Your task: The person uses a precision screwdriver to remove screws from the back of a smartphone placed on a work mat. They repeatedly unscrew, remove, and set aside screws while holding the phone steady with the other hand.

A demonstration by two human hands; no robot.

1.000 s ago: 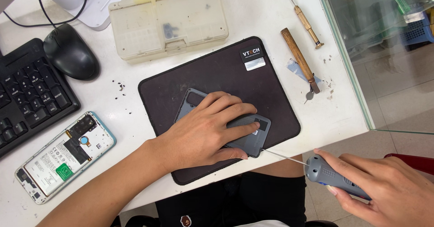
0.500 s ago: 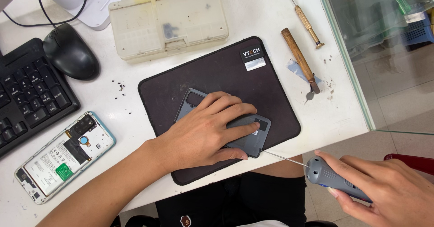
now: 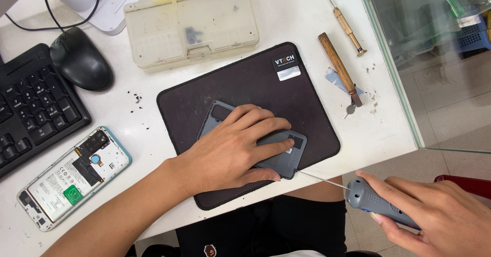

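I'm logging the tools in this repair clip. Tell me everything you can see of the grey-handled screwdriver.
The grey-handled screwdriver has a chunky grey handle with a dotted, textured grip and a blue band near the rear, plus a long thin metal shaft. The right hand holds the handle off the table edge. It lies nearly level, its shaft tip meeting the lower right corner of the dark grey phone back cover, which the left hand presses onto the dark mat.

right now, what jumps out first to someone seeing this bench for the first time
The left hand presses flat on a grey phone back cover on the dark mat at the centre. The right hand, off the table's front edge at lower right, holds a grey screwdriver with its thin tip at the cover's corner. An opened phone lies at the left.
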